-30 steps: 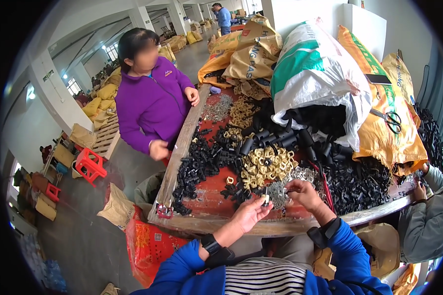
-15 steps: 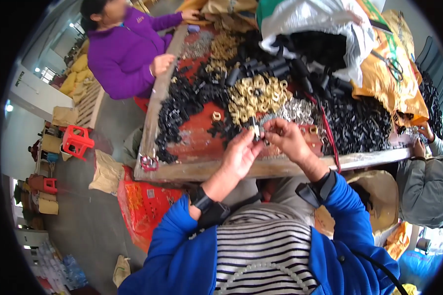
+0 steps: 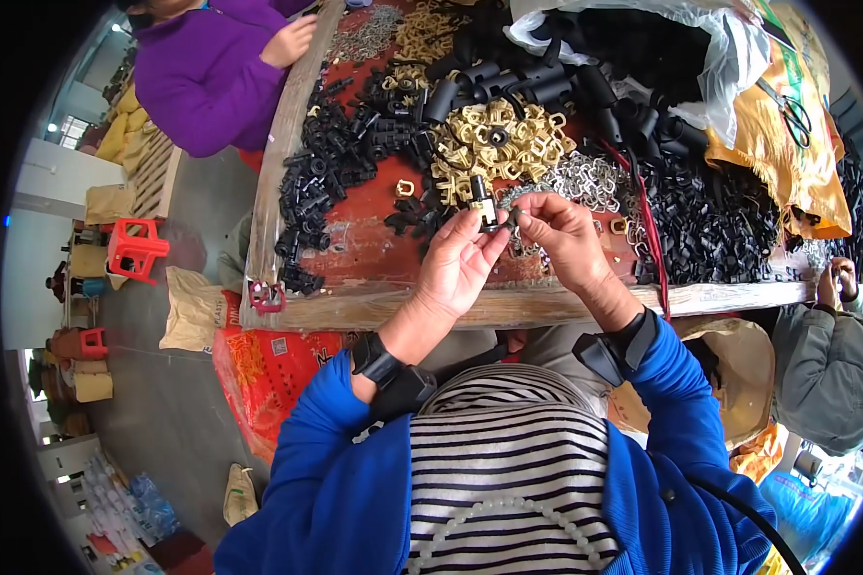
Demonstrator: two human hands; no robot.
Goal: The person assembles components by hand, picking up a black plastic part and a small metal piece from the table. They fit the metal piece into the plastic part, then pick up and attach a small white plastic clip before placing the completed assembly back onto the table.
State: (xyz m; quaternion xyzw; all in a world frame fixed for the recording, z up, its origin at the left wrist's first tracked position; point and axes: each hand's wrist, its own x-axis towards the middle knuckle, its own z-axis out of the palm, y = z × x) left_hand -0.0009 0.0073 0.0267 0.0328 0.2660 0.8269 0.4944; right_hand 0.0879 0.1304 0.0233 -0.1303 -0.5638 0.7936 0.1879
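1. The left hand [image 3: 458, 266] pinches a small black-and-brass fitting [image 3: 482, 201] upright at its fingertips.
2. The right hand [image 3: 564, 238] is closed on a tiny part beside it; what it is cannot be told.
3. Both hover over the table's near edge [image 3: 508, 307], just before the brass pieces [image 3: 494, 144].

Even daylight, sharp in the middle, bent at the rim

My view is lit softly and evenly, with no hard shadows; my hands cast only faint shade on the red tabletop [image 3: 355, 240]. The brightest spot is the pale window area [image 3: 67, 129] at far left, slightly washed out. Detail is crisp around the centre. Toward the round black border, the wooden table edge [image 3: 508, 305] curves and things smear and shrink.
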